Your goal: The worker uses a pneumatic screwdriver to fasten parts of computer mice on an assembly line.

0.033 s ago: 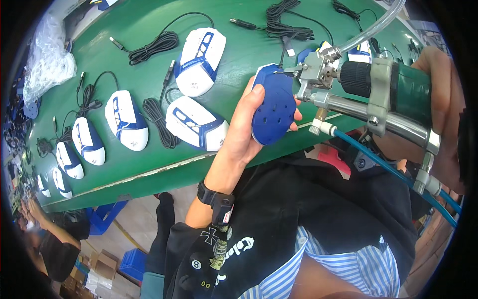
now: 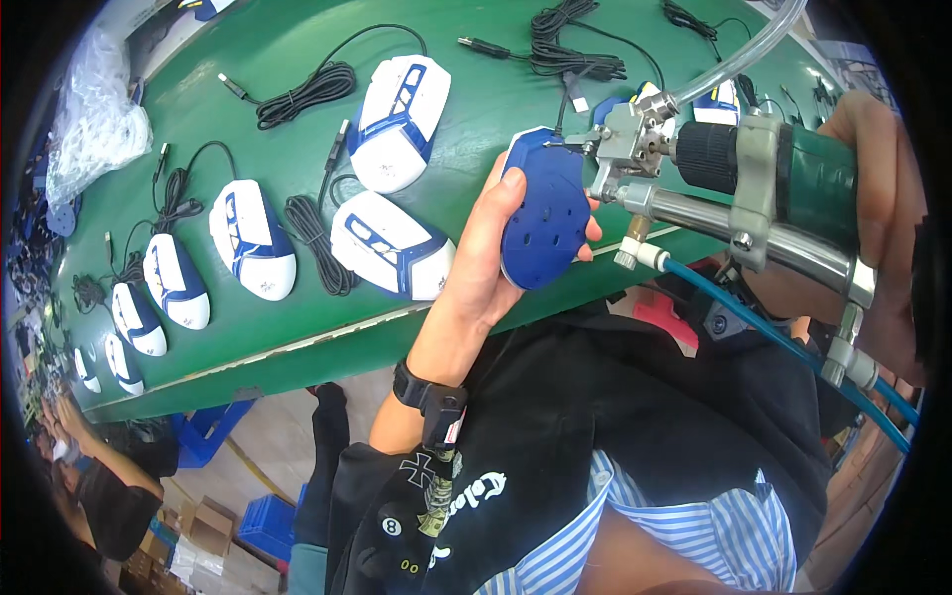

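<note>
My left hand (image 2: 486, 233) is closed round a computer mouse (image 2: 543, 213), its blue underside turned up and small holes showing in it. At the right, my right hand (image 2: 878, 169) wraps round the dark green body of a metal dispensing gun (image 2: 754, 188) with a black knob and air hoses; part of that hand runs off the picture's dark rim. The gun's thin needle tip is at the cord end of the mouse; whether it touches cannot be made out. Beside my left hand lies a white and blue mouse (image 2: 389, 243).
Several more white and blue mice (image 2: 397, 119) with bundled black cords (image 2: 307, 94) lie on the green table (image 2: 476, 129). A clear hose (image 2: 744, 50) and a blue hose (image 2: 744, 302) run from the gun. A co-worker's arm (image 2: 119, 461) and blue crates (image 2: 268, 526) are at the lower left.
The co-worker's arm at the far left has shifted slightly. My hands, the mouse and the dispensing gun look the same.
</note>
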The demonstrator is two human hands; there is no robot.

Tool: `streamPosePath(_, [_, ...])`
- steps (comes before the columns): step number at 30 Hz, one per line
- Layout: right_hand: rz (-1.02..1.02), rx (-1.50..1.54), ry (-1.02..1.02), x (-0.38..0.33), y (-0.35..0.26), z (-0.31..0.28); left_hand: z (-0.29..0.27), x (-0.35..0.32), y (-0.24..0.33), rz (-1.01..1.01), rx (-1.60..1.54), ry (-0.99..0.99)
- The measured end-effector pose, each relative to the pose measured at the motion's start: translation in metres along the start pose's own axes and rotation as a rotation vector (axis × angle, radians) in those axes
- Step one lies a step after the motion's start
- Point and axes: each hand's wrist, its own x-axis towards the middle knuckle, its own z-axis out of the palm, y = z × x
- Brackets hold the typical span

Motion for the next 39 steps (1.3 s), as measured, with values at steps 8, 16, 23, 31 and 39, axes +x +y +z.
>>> streamPosePath(8, [0.003, -0.007, 0.001, 0.007, -0.005, 0.004, -0.007, -0.006, 0.002, 0.02, 0.053, -0.009])
streamPosePath(16, [-0.039, 0.046, -0.07, 0.004, -0.031, 0.027, -0.013, -0.007, 0.0, 0.045, 0.045, 0.161])
streamPosePath(23, [-0.042, 0.082, -0.104, -0.005, -0.025, 0.038, -0.007, -0.005, 0.003, -0.018, -0.023, 0.077])
streamPosePath(31, [-0.025, 0.08, -0.075, -0.003, -0.006, 0.045, -0.018, -0.012, 0.005, -0.026, -0.058, 0.083])
streamPosePath(39, [-0.01, -0.011, -0.005, 0.003, -0.024, 0.051, -0.007, -0.017, 0.009, -0.009, 0.028, 0.07])
